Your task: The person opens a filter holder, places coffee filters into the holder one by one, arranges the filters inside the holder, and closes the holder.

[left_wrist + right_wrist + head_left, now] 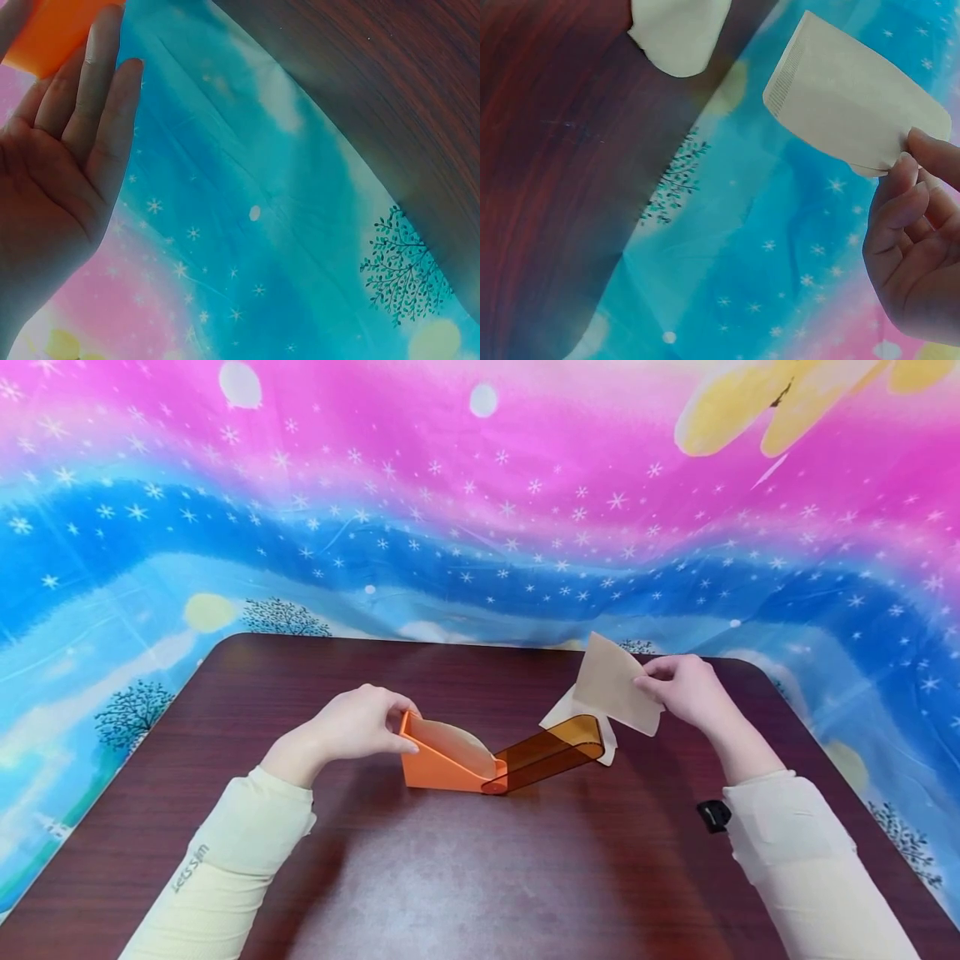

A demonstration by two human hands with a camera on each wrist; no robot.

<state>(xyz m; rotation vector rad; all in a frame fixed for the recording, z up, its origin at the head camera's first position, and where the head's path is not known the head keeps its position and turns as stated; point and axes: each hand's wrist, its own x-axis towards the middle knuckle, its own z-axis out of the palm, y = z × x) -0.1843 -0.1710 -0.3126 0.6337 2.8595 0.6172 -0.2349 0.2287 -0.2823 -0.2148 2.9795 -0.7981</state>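
Note:
An orange coffee filter holder (442, 770) stands on the table with its brown see-through lid (551, 752) swung out to the right. Inside it lies a tan paper filter (453, 742). My left hand (356, 722) grips the holder's tall left end, thumb on the near side; in the left wrist view that hand (67, 165) reaches up to the orange wall. Between thumb and fingers, my right hand (686, 689) pinches a coffee filter (618, 685) in the air, its crimped edge visible in the right wrist view. Another filter (682, 34) lies behind the lid, partly hidden.
A small black object (714, 816) lies on the dark wooden table (487, 877) beside the right sleeve. Behind the table's far edge hangs a colourful cloth (420, 527) with snowflakes and trees.

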